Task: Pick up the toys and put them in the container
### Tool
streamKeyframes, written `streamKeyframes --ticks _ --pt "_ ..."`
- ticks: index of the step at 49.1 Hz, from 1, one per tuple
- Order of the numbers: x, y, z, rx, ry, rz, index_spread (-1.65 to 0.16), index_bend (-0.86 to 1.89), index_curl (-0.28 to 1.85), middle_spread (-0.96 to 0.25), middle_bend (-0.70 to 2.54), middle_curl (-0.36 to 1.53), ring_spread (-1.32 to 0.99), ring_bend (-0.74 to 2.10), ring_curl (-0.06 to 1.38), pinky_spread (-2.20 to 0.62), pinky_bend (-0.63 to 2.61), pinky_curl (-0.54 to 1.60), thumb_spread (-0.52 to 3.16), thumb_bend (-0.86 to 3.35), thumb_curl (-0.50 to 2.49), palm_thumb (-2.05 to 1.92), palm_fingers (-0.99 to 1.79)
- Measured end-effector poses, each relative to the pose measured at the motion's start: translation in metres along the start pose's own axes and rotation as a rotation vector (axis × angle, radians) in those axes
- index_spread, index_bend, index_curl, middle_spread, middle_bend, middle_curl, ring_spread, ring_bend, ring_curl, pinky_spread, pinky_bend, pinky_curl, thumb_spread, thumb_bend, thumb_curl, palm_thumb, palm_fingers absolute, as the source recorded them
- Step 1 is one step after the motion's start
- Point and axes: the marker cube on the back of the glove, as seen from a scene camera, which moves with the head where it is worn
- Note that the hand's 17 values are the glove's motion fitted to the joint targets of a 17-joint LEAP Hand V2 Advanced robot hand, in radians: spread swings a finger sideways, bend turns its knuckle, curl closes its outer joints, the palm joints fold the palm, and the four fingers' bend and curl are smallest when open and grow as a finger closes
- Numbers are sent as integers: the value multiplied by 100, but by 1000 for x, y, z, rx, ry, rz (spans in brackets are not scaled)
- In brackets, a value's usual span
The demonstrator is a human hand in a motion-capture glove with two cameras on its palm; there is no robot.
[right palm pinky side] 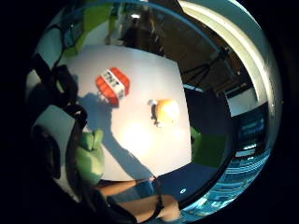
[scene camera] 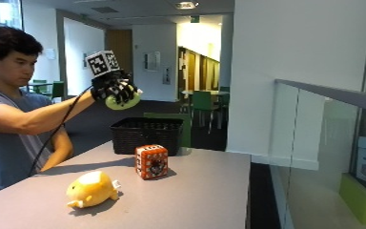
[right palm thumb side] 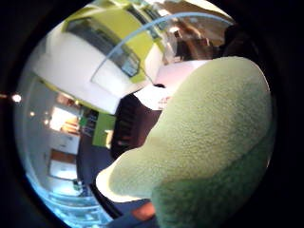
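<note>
My gloved right hand [scene camera: 114,89] is raised high above the table and grips a light green plush toy [scene camera: 121,101]. The hand hangs over the near left side of the black basket [scene camera: 147,135]. The same green plush [right palm thumb side: 209,147] fills the thumb side palm view and shows beside the straps [right palm pinky side: 88,156] in the little finger side view. On the grey table [scene camera: 196,191] a red TNT cube toy [scene camera: 152,161] stands upright in front of the basket. A yellow plush animal [scene camera: 92,189] lies nearer the front edge. Both also show from above: the TNT cube [right palm pinky side: 112,86] and the yellow plush [right palm pinky side: 164,112].
The black basket stands at the table's far edge. A glass railing [scene camera: 322,143] runs along the right side past the table edge. Green chairs [scene camera: 203,102] stand behind in the hall. My bare left arm [scene camera: 59,143] hangs beside the table's left edge.
</note>
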Motion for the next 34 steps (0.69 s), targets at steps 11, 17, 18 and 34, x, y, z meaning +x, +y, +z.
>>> streamKeyframes --ticks 11,17,18,34 --pt "-99 -39 -13 27 -72 -88 -39 17 20 -46 50 53 -45 107 50 -43 101 41 83 16 76 71 105" --pt "-162 -52 6 -5 -66 -137 -39 17 20 -47 47 55 -45 106 50 -43 101 42 81 15 79 72 105" --pt "-168 -51 9 -7 -65 -200 -39 16 20 -48 47 56 -45 106 50 -43 101 42 81 14 80 72 105" --pt "-157 -72 42 -155 -187 -50 -38 4 15 -47 38 61 -45 109 52 -44 110 45 85 8 85 66 88"
